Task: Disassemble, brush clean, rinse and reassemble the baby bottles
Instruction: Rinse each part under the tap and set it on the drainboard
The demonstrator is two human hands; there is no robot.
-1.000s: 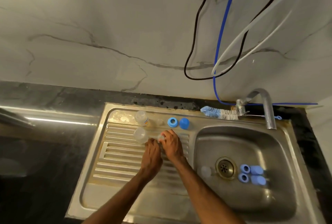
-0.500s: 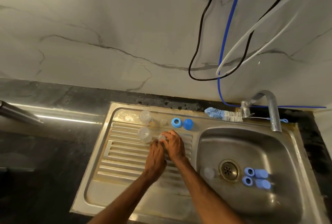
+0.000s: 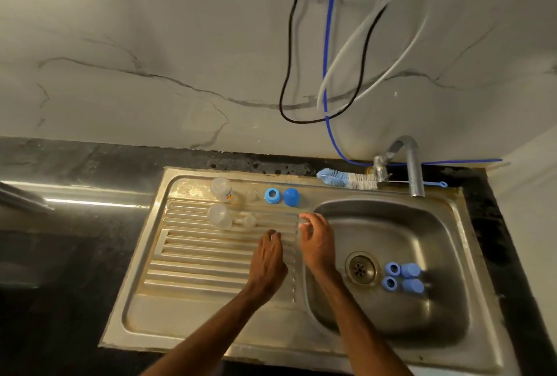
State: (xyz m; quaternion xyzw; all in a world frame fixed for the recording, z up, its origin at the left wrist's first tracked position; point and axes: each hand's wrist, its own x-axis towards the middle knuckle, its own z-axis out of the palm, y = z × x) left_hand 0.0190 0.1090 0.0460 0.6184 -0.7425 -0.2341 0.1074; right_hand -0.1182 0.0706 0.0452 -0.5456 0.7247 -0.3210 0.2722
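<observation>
No writing can be read: a small orange and blue print is seen on the back bottle (image 3: 221,189), but it is too small to be made out. This clear bottle lies at the far left of the ribbed drainboard (image 3: 193,267) of the steel sink (image 3: 168,330). The front bottle (image 3: 219,216) lies just beside it, nearer the person. To the right of each bottle a clear teat is set: the back teat (image 3: 251,195) and the front teat (image 3: 249,221). Beyond the back teat a blue ring (image 3: 272,195) and a blue cap (image 3: 291,196) are placed side by side.

Both hands are held over the right end of the drainboard, near each other but apart, with the bottles away to their far left. The left hand (image 3: 268,258) is loosely curled, and nothing is seen in it. The right hand (image 3: 316,243) is held at the edge of the basin (image 3: 437,315), its thumb and fingers curled toward each other. Whether something clear is pinched there cannot be told.

In the basin, two pale blue rings (image 3: 392,269) and two pale blue caps (image 3: 410,270) lie to the right of the drain (image 3: 360,268). A brush (image 3: 346,179) lies on the back rim beside the tap (image 3: 413,164).
</observation>
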